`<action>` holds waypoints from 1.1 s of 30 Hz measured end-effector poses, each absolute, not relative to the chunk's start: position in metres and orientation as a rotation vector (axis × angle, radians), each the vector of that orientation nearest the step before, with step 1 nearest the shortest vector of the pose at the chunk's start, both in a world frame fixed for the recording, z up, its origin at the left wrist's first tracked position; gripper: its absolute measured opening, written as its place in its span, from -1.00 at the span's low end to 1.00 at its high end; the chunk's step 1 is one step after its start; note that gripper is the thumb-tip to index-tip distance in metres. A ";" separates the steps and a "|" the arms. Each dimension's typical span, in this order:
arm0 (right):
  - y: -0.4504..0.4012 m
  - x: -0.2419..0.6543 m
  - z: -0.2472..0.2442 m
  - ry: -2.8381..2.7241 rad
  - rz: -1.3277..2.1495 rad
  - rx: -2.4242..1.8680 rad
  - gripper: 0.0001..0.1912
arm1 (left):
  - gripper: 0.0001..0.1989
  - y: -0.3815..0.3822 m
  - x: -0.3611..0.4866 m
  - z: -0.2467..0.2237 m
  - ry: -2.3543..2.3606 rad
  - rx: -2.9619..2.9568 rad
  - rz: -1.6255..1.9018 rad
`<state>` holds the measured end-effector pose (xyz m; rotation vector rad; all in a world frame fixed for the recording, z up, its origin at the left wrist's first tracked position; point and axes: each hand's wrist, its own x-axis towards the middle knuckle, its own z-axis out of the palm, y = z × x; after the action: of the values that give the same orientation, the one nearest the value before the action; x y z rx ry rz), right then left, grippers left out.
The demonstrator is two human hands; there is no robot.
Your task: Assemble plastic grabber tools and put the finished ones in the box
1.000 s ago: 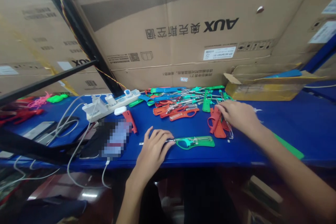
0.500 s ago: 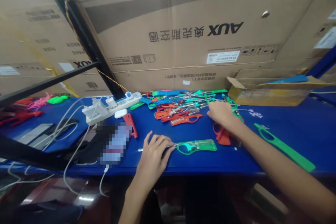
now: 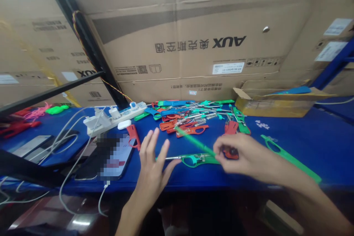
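At the far left, bright green, pink and red items lie on the blue counter (image 3: pixel 182 180). Next come phones with white cables, a white power strip (image 3: pixel 118 118), a white case (image 3: pixel 124 124) and, below it, a phone (image 3: pixel 116 162) with a blurred-out screen. A red casing (image 3: pixel 133 136) stands out beside that phone. The left hand (image 3: pixel 152 160) is spread wide, its thumb at a metal rod (image 3: pixel 173 158) that runs into a green casing (image 3: pixel 206 159) lying near the counter's front edge. Behind is a heap of red, blue and green casings (image 3: pixel 190 112). The right hand (image 3: pixel 238 153) pinches a slender green piece (image 3: pixel 195 141), motion-blurred, its length slanting up and left above the green casing. Farther right are an opened cardboard box (image 3: pixel 273 106) at the back and a long green shell (image 3: pixel 294 160) nearer the front.
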<state>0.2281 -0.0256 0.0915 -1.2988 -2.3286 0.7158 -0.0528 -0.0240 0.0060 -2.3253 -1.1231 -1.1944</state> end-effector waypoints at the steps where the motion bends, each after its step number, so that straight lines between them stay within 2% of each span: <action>1: -0.034 0.228 0.093 -2.372 0.785 -1.225 -0.95 | -0.26 -0.026 -0.050 0.014 -1.020 -2.416 -1.101; 3: -0.044 0.230 0.095 -2.394 0.796 -1.167 -0.94 | -0.42 -0.028 -0.044 0.028 -0.858 -2.644 -0.851; 5: -0.047 0.237 0.093 -2.382 0.720 -1.134 -0.87 | -0.49 -0.029 -0.038 0.036 -0.814 -2.808 -0.667; 8: -0.046 0.247 0.077 -2.327 0.452 -1.094 -0.80 | -0.43 -0.028 -0.037 0.036 -0.953 -2.962 -0.603; 12: -0.047 0.251 0.045 -2.321 -0.127 -1.040 -0.61 | -0.38 -0.024 -0.045 0.025 -1.198 -3.094 -0.640; 15: -0.048 0.250 0.026 -2.299 -0.345 -1.056 -0.61 | -0.33 -0.017 -0.053 0.017 -1.331 -3.095 -0.750; 18: -0.045 0.249 0.016 -2.288 -0.302 -1.143 -0.63 | -0.51 -0.008 -0.059 0.010 -1.266 -3.076 -0.971; 21: -0.043 0.247 0.010 -2.327 -0.185 -1.235 -0.61 | -0.68 -0.004 -0.064 0.004 -1.214 -2.975 -1.004; 26: -0.042 0.244 -0.001 -2.366 -0.076 -1.305 -0.61 | -0.76 -0.006 -0.065 -0.004 -1.254 -2.858 -0.901; 33: -0.040 0.243 -0.014 -2.336 -0.223 -1.291 -0.56 | -0.81 -0.007 -0.063 -0.005 -1.325 -2.875 -0.847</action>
<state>0.2429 -0.0405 -0.0143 -1.2911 -2.3363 -0.2231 -0.0626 -0.0073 -0.0050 -2.8754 -1.3251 -0.8468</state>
